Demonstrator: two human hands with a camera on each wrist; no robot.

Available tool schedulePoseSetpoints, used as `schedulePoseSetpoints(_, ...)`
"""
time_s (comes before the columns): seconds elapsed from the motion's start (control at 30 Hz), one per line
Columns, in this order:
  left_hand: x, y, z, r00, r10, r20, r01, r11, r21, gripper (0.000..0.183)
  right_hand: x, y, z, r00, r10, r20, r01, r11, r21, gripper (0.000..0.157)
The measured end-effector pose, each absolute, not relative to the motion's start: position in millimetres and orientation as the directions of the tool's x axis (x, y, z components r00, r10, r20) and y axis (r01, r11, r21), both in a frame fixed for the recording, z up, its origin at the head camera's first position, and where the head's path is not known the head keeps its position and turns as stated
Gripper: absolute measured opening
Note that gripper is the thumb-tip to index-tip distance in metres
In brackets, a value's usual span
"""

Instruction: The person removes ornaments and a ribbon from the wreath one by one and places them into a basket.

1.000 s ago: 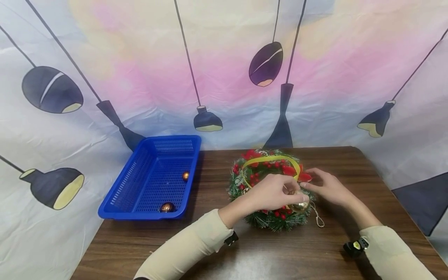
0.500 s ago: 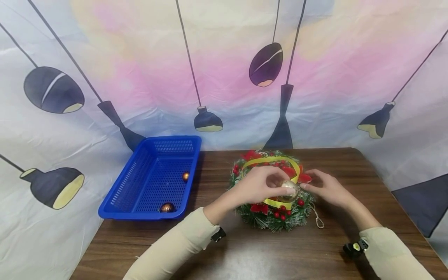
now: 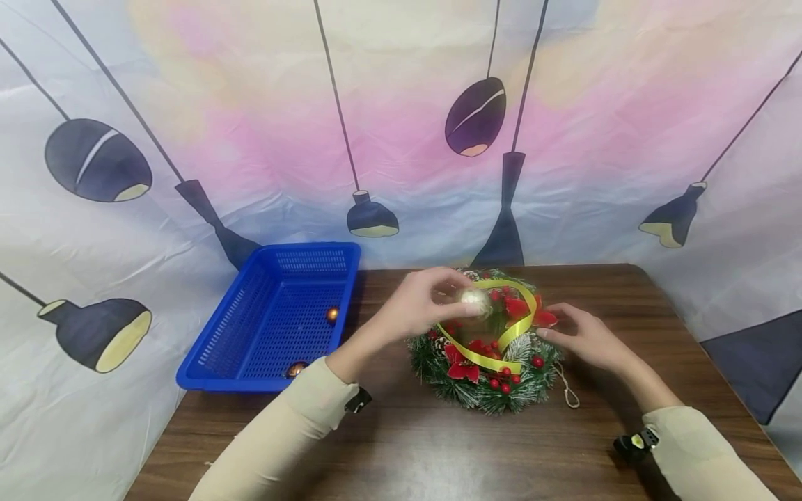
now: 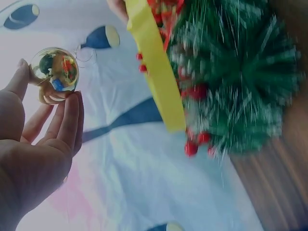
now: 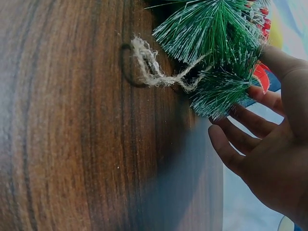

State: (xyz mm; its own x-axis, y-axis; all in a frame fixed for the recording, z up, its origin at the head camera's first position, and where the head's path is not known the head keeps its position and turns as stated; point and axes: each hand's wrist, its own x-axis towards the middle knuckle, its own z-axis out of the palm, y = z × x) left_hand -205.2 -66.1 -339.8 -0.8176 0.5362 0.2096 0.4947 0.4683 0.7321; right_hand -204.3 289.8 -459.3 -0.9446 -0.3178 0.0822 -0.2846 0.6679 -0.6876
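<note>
My left hand (image 3: pixel 413 303) pinches a shiny gold bauble (image 3: pixel 475 302) between thumb and fingertips, over the far left part of a Christmas wreath (image 3: pixel 466 390). In the left wrist view the bauble (image 4: pixel 55 70) has a thin wire hook at its top. The green wreath lies on the table and bears red berries, red poinsettias and pinecones. A yellow ribbon (image 3: pixel 479 358) curves across its top. At the wreath's right edge rests my right hand (image 3: pixel 589 339), its fingers (image 5: pixel 243 137) spread and relaxed among the needles, thumb on the upper side.
A blue plastic basket (image 3: pixel 263 383) stands at the left of the wooden table (image 3: pixel 432 459). Inside are two copper baubles, one (image 3: pixel 332 315) by the right wall. A twine loop (image 3: pixel 569 390) trails from the wreath's right side. Behind hangs a lamp-printed cloth (image 3: pixel 413 153).
My left hand has carried the gold bauble from the wreath's right front over to its far left, uncovering the ribbon and the near poinsettia. My right hand has stayed at the wreath's edge.
</note>
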Motion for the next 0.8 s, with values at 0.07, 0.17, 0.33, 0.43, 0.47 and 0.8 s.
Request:
schedulePoseSetpoints(0.07, -208.4, -75.2, -334.6, -0.836, 0.505, 0.212, 0.474, 0.473, 0.743, 0.044, -204.1, 289.8, -459.3, -0.944, -0.319, 0.082, -0.285, 0.666, -0.690, 0.057)
schedulePoseSetpoints(0.17, -212.3, -90.1, -327.0, -0.860, 0.460, 0.221, 0.444, 0.459, 0.770, 0.045, -204.0, 290.0, -459.2, -0.943, -0.322, 0.083, -0.288, 0.662, -0.692, 0.056)
schedulePoseSetpoints(0.33, -217.5, -116.2, -318.4, -0.896, 0.374, 0.240, 0.410, 0.490, 0.769, 0.045, -203.7, 290.0, -458.8, -0.944, -0.319, 0.082, -0.284, 0.662, -0.694, 0.057)
schedulePoseSetpoints(0.43, -220.2, -129.8, -316.0, -0.903, 0.353, 0.245, 0.405, 0.507, 0.761, 0.046, -203.9, 290.2, -459.3, -0.945, -0.316, 0.080, -0.282, 0.668, -0.688, 0.058)
schedulePoseSetpoints(0.47, -221.1, -133.7, -315.6, -0.903, 0.352, 0.246, 0.405, 0.505, 0.762, 0.046, -204.0, 290.2, -459.8, -0.947, -0.312, 0.079, -0.279, 0.672, -0.686, 0.058)
schedulePoseSetpoints(0.8, -224.7, -174.3, -313.3, -0.889, 0.327, 0.321, 0.456, 0.561, 0.691, 0.045, -205.8, 291.0, -465.7, -0.948, -0.311, 0.072, -0.273, 0.673, -0.687, 0.061)
